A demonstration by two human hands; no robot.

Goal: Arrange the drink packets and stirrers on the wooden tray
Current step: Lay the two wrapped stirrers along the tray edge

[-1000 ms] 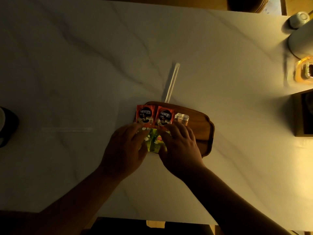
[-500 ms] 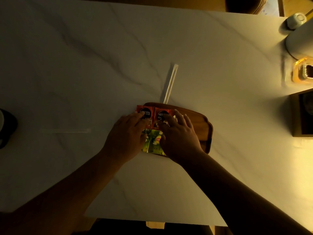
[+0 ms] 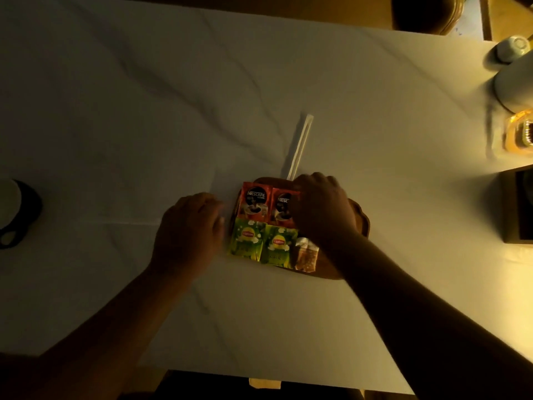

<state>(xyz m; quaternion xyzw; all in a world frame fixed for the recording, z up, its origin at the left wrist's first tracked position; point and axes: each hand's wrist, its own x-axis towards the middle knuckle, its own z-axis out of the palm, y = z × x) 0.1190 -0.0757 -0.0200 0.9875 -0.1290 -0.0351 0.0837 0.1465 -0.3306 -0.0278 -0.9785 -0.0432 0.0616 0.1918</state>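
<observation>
The left hand (image 3: 189, 226) lies palm down on the white table (image 3: 144, 125) just left of the wooden tray (image 3: 362, 223), fingers curled loosely together and gripping nothing; whether its fingertips touch the tray's edge cannot be told. The right hand (image 3: 321, 210) rests over the tray's far right part, fingers bent downward, covering the right side of 1 red Nescafe packet (image 3: 281, 207); whether it pinches anything underneath is hidden. Between the 2 hands the tray holds 5 packets in 2 rows: a second red Nescafe packet (image 3: 255, 204) sits beside the covered one on the far row, and nearer the person lie 2 green Lipton packets (image 3: 247, 238) (image 3: 279, 246) side by side, with a small clear sachet of brown granules (image 3: 306, 252) just right of them, below the right wrist. A paper-wrapped stirrer (image 3: 300, 147) lies on the table beyond the right hand, its near end reaching the tray's far rim.
</observation>
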